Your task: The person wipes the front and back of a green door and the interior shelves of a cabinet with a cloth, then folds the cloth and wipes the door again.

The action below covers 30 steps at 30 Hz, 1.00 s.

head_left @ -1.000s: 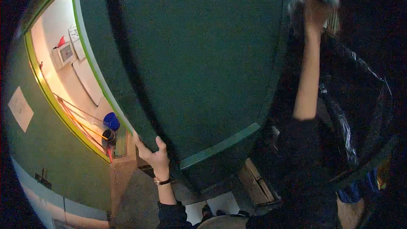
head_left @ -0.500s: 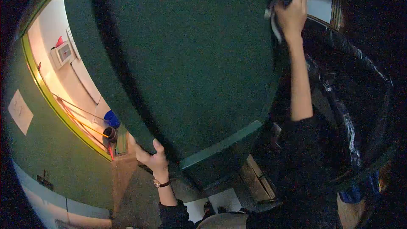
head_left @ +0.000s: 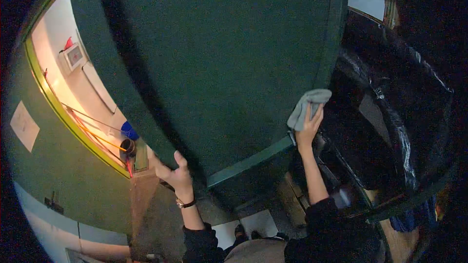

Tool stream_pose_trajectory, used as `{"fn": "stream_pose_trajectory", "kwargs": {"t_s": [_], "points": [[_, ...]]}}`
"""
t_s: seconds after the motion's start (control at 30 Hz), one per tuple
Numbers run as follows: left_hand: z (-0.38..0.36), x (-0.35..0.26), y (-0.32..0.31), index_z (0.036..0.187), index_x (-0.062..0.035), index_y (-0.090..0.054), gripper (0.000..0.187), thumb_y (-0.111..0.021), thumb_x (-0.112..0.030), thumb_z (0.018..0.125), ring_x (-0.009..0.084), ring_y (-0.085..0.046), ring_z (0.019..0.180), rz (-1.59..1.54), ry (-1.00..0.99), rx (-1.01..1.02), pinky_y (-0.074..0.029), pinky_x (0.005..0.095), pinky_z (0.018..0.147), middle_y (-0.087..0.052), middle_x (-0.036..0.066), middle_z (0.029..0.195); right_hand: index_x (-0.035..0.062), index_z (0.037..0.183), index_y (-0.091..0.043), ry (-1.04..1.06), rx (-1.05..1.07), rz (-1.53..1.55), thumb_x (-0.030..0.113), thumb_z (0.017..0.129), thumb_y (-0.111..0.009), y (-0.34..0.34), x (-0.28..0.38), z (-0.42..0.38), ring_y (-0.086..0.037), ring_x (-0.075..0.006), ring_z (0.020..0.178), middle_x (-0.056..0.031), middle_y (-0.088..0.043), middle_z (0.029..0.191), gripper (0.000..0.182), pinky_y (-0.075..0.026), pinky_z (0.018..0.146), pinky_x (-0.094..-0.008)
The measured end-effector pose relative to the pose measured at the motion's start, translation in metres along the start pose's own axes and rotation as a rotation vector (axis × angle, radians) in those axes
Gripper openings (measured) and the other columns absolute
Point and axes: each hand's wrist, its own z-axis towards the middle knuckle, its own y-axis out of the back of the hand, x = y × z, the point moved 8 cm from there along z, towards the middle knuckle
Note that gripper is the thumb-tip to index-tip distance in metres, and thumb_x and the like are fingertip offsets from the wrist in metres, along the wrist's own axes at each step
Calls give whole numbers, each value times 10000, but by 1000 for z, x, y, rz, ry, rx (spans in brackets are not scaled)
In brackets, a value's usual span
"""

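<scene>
A tall dark green door (head_left: 229, 78), with a raised trim along its lower edge, fills the middle of the view. My left hand (head_left: 176, 176), a watch on the wrist, grips its left edge with the thumb on the near face; the other fingers are partly hidden behind it. At the lower right corner of the door, my right hand (head_left: 309, 125) presses a folded grey cloth (head_left: 312, 98) against the right edge, its fingers spread over the fabric.
Left of the door, a lit room shows a blue bucket (head_left: 129, 130), a dark bucket (head_left: 127, 146) and long handles. A paper sheet (head_left: 24, 126) hangs on the green wall (head_left: 63, 175). Black plastic sheeting (head_left: 402, 141) stands at the right. Pale floor tiles (head_left: 258, 223) lie by my feet.
My right hand has come down the door's right edge with the cloth, from the top of the view to near the lower corner. The left hand keeps its grip.
</scene>
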Motion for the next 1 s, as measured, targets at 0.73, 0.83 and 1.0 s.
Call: {"fn": "stream_pose_trajectory", "kwargs": {"t_s": [0.73, 0.83, 1.0], "points": [[10, -1, 6, 1318, 0, -371, 636, -630, -131, 751, 317, -600, 992, -119, -27, 31, -478, 358, 837, -562, 212, 1154, -45, 1143, -511, -106, 586, 255, 46, 664, -637, 25, 53, -98, -396, -399, 1202, -221, -365, 1343, 504, -367, 970, -405], [11, 0, 5, 1314, 4, -373, 630, -629, -133, 755, 315, -598, 996, -119, -28, 26, -475, 357, 838, -562, 213, 1152, 16, 1223, -448, -219, 591, 242, 75, 669, -603, 6, 12, -85, -425, -385, 1163, -172, -402, 1298, 578, -408, 918, -420], [14, -2, 2, 1304, 11, -384, 613, -628, -141, 763, 294, -589, 1006, -157, -24, -11, -460, 353, 859, -563, 213, 1147, 31, 1222, -403, -171, 657, -38, 106, 605, -727, 16, 66, -97, -436, -384, 1143, -176, -399, 1295, 701, -440, 915, -424]]}}
